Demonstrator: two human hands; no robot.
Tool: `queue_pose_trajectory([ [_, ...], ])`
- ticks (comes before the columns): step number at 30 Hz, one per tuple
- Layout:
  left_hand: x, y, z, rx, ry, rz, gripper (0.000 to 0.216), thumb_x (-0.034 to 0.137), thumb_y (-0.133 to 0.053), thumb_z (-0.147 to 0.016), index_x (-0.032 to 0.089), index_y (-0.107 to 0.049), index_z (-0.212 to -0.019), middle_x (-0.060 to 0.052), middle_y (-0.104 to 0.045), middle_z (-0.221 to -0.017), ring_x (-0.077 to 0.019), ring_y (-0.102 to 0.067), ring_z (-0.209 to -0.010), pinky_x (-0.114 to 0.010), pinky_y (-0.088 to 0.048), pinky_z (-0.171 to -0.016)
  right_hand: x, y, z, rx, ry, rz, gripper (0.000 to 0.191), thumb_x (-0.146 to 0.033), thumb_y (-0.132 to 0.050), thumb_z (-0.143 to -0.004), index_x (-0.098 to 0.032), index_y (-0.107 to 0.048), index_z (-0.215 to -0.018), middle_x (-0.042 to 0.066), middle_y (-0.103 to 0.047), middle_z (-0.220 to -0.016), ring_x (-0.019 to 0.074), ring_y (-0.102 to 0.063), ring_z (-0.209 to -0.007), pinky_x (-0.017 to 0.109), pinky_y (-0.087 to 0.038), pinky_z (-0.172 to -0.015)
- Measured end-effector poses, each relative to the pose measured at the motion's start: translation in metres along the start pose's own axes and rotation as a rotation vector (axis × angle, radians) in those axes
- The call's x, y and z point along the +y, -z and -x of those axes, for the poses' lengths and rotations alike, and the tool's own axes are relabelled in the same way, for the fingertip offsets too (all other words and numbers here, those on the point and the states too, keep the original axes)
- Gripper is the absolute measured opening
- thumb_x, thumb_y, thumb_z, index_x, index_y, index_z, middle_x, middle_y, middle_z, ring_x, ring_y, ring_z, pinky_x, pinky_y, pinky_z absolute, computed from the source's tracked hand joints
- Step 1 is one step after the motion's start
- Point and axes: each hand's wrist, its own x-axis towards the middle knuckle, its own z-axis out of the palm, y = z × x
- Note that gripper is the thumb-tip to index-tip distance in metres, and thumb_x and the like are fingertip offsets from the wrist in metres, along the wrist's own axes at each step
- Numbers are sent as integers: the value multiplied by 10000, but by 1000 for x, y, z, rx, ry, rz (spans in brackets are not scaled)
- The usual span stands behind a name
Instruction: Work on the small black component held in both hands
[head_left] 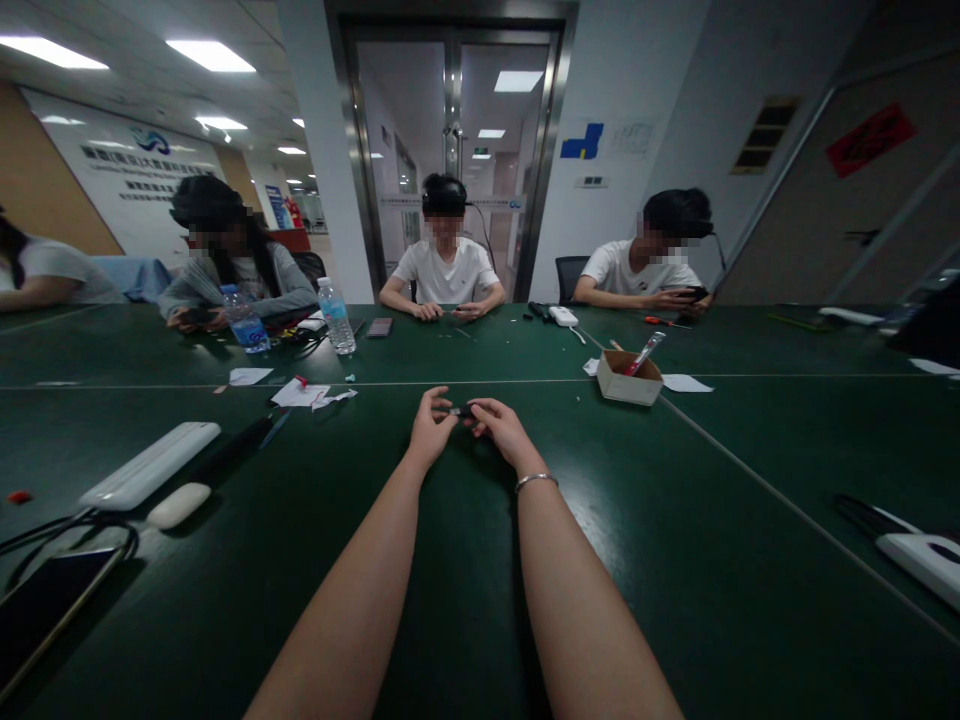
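Above the green table, straight ahead, my two hands come together at a small black USB stick (464,411) with a light, metal-looking end. My right hand (501,428) pinches its dark body between thumb and fingers and wears a silver bangle (537,481) at the wrist. At the light end, my left hand (432,428) has its thumb and fingertips closed in, the index finger stretched a little above. Fingers partly cover the stick, so its fine details are hidden.
On the green table (465,600), left, lie a white power bank (150,465), a white oval case (179,506) and a phone (56,610). Paper scraps (301,392) and bottles (337,317) stand beyond. A small box (628,380) sits right. Several people sit opposite.
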Motion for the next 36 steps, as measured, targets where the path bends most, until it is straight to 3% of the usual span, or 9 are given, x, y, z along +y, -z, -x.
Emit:
queue_pose_trajectory([
  [3, -1, 0, -1, 26, 53, 38, 479, 266, -615, -766, 216, -485, -1224, -89, -601, -1108, -126, -631, -786, -205, -487, -585, 0, 0, 0, 5, -5, -1, 423, -444, -771, -644, -179, -660, -953, 23, -694, -691, 118, -576, -532, 256, -449, -543],
  [9, 0, 0, -1, -48, 82, 20, 304, 378, -535, -837, 157, -581, -1041, 4, -570, -665, -86, -507, -504, -179, -384, -450, 1, 0, 0, 6, 4, 4, 425, -443, -767, -645, -168, -660, -952, 15, -693, -686, 107, -569, -511, 245, -441, -532],
  [12, 1, 0, -1, -26, 35, 21, 313, 279, -616, -755, 173, -593, -1048, -12, -599, -768, -99, -548, -593, -176, -402, -467, 1, 0, 0, -9, 7, 0, 411, -435, -760, -660, -171, -659, -958, 21, -699, -693, 108, -574, -517, 245, -444, -540],
  [17, -1, 0, -1, -27, 85, 23, 307, 352, -563, -806, 157, -581, -1043, -38, -624, -778, -116, -564, -590, -194, -394, -459, 1, 1, -1, -6, 2, 8, 407, -429, -761, -662, -173, -659, -961, 20, -698, -693, 107, -573, -512, 247, -447, -542],
  [22, -4, 1, -2, 22, 32, 62, 439, 270, -665, -715, 180, -540, -1126, -58, -647, -933, -135, -612, -735, -208, -453, -550, 1, 0, -1, -3, 11, 4, 401, -427, -766, -659, -173, -660, -950, 23, -697, -699, 111, -580, -531, 242, -445, -538],
  [25, -3, 1, -2, -4, 95, 62, 378, 337, -593, -787, 165, -544, -1121, -44, -643, -813, -129, -593, -651, -208, -422, -515, 1, 0, 0, -2, 11, 2, 401, -423, -764, -663, -171, -659, -957, 22, -695, -695, 109, -579, -530, 242, -448, -542],
  [30, -1, 1, -2, -4, 11, 24, 367, 239, -654, -712, 176, -588, -1067, -48, -654, -877, -138, -610, -752, -206, -437, -571, 1, 0, 0, -3, 7, 8, 391, -415, -759, -671, -171, -662, -960, 27, -694, -707, 115, -588, -553, 245, -453, -553],
  [34, 0, 1, -1, -50, 88, 39, 343, 315, -584, -782, 155, -582, -1085, -12, -611, -691, -126, -569, -619, -224, -427, -551, 0, 0, 0, 2, 9, -2, 398, -416, -770, -652, -172, -663, -948, 25, -691, -715, 123, -597, -572, 249, -458, -556],
  [36, 0, 1, -1, -52, 45, 34, 352, 266, -630, -734, 162, -599, -1068, -13, -619, -729, -122, -573, -646, -226, -440, -585, 0, 0, 0, -3, 5, -8, 402, -423, -770, -648, -176, -662, -946, 23, -692, -718, 122, -597, -571, 251, -461, -556],
])
